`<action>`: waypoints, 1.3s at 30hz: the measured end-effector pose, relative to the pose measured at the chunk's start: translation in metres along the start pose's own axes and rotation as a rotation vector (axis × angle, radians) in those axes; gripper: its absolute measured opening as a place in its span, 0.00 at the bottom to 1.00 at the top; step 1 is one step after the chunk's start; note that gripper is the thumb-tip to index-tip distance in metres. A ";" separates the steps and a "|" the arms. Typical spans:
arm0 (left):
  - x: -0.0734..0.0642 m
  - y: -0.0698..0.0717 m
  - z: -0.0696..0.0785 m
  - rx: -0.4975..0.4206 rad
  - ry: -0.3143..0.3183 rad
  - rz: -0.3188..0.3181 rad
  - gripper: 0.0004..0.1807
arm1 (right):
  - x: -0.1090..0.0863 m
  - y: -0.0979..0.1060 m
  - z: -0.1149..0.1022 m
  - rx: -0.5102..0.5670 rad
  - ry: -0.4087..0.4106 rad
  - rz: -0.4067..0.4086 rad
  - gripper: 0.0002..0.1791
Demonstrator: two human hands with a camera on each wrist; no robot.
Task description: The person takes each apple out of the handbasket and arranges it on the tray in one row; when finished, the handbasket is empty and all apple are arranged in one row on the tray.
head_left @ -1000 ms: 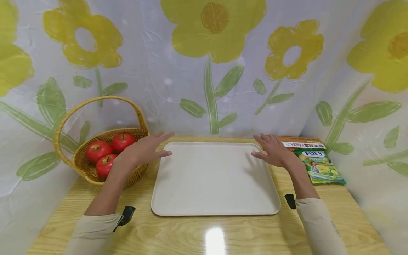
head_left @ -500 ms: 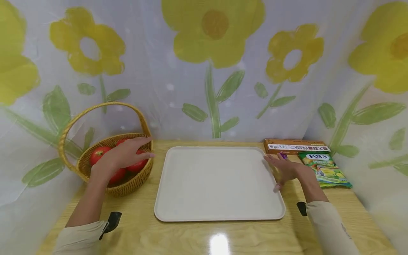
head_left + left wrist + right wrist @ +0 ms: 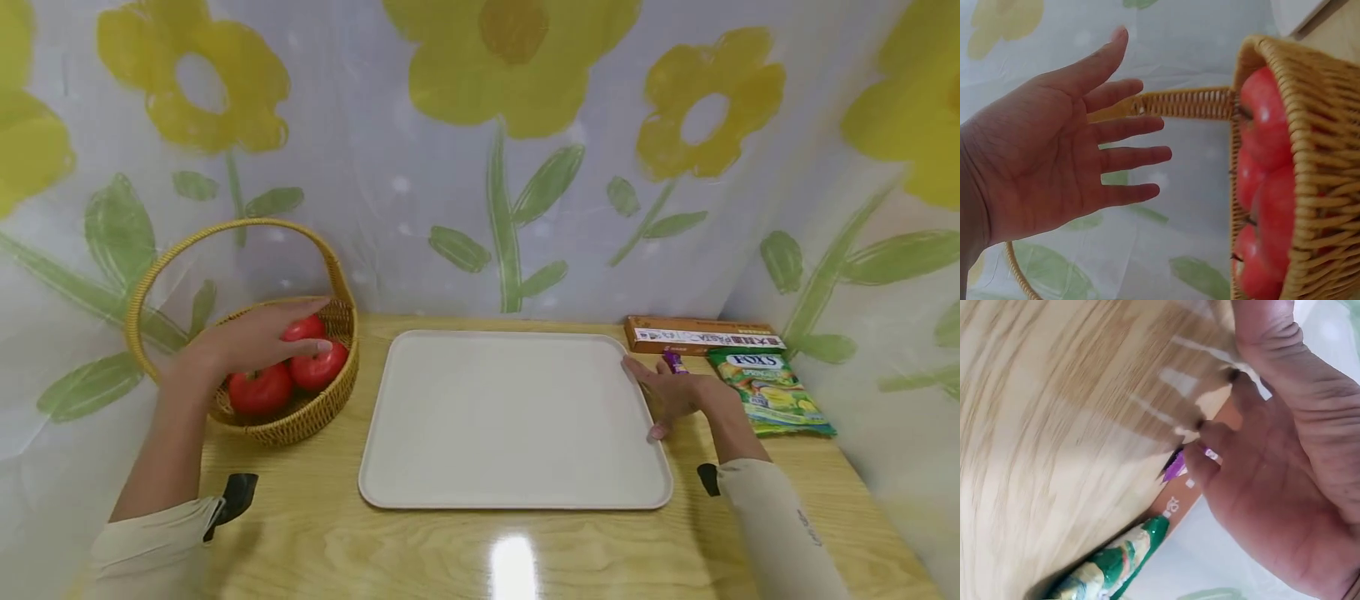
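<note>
Two hands (image 3: 258,337) (image 3: 672,392) near basket (image 3: 343,390), purple wrapper (image 3: 674,362) | bag (image 3: 768,393): "FOX'S" | box (image 3: 701,337): "PASTA"

I sit or stand at a wooden table (image 3: 300,517) in a booth-like spot, flowered cloth (image 3: 360,192) behind it and along both sides; whether home or studio, I cannot tell.

The left hand (image 3: 251,337) hovers over the basket (image 3: 302,427), where 3 apples (image 3: 258,393) show. The right hand (image 3: 675,395) is by the tray's (image 3: 517,421) right edge, near a purple wrapper (image 3: 674,362). A green packet (image 3: 771,392) lies in front of a box (image 3: 697,335) on the table (image 3: 397,550).
</note>
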State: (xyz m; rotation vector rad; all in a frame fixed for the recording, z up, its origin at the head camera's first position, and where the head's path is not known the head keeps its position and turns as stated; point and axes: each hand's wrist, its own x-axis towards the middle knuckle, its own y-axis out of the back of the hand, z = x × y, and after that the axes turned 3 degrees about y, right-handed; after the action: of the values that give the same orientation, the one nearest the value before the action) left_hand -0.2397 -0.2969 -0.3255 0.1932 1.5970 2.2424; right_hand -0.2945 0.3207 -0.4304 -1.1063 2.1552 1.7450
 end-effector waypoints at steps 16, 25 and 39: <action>0.010 0.014 -0.007 0.037 0.026 -0.126 0.45 | 0.001 0.003 -0.003 -0.029 -0.037 -0.009 0.82; 0.018 0.004 -0.019 0.073 0.053 -0.177 0.40 | 0.005 0.007 -0.008 -0.065 -0.057 -0.026 0.83; 0.024 -0.006 -0.027 0.037 0.062 -0.253 0.44 | 0.007 0.007 -0.013 -0.075 -0.108 -0.061 0.84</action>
State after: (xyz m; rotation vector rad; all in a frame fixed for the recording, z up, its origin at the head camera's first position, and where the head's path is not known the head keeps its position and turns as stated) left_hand -0.2693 -0.3097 -0.3425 -0.0664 1.5973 2.0443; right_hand -0.3000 0.3067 -0.4244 -1.0570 1.9884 1.8276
